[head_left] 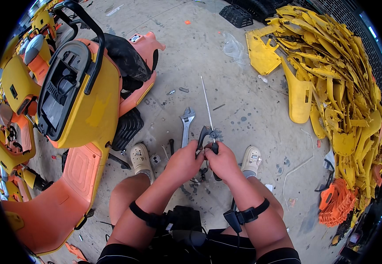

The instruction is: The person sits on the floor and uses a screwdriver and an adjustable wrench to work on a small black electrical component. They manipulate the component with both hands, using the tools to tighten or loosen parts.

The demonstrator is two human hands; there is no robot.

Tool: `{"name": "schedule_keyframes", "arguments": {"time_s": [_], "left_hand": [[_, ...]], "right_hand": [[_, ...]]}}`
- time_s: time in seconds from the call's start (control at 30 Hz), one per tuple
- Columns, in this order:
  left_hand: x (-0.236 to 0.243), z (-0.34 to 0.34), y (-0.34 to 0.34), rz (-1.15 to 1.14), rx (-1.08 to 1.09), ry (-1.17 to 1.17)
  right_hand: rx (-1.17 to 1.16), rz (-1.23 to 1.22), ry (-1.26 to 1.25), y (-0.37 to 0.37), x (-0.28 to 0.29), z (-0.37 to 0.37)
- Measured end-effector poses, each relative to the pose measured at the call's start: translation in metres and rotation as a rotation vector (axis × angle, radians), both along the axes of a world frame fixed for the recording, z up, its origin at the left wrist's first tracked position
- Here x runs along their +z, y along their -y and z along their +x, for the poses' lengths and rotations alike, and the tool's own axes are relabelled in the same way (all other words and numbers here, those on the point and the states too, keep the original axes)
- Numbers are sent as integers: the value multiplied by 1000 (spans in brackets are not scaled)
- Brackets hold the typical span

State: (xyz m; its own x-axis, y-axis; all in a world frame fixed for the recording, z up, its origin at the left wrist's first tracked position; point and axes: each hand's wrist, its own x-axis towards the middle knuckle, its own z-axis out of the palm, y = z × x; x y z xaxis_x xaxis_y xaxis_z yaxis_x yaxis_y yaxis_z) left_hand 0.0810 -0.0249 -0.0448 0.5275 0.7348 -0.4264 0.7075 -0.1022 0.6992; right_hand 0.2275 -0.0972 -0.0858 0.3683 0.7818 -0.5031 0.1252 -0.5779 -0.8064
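My left hand (185, 162) is closed around a small black curved part (203, 134), which looks like a lever or bracket. Close against it, my right hand (222, 163) grips a long screwdriver (207, 103) by its black handle, with the thin shaft pointing away from me. The fingertips of both hands meet at the black part, and what they pinch there is partly hidden. Just beyond my left hand, a silver adjustable wrench (186, 124) lies on the floor. Thin dark cables dangle beneath the hands.
A yellow and orange scooter (81, 114) stands close on the left, with more scooters (19, 88) behind it. To the right rises a pile of yellow panels (336, 83), beside stacked orange parts (336, 202). Small metal pieces (183, 89) and a clear plastic bag (233, 46) lie ahead.
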Motion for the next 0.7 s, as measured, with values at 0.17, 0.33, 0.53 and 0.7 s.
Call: {"name": "schedule_keyframes", "arguments": {"time_s": [0.17, 0.33, 0.53, 0.7], "left_hand": [[-1, -1, 0, 0, 0, 7], [0, -1, -1, -6, -10, -14], [-1, -1, 0, 1, -5, -1], [-1, -1, 0, 5, -7, -1]], "right_hand": [[-13, -11, -26, -2, 7, -2], [-1, -12, -21, -2, 8, -2], [8, 10, 5, -1, 3, -1], [7, 3, 3, -1, 2, -2]]}}
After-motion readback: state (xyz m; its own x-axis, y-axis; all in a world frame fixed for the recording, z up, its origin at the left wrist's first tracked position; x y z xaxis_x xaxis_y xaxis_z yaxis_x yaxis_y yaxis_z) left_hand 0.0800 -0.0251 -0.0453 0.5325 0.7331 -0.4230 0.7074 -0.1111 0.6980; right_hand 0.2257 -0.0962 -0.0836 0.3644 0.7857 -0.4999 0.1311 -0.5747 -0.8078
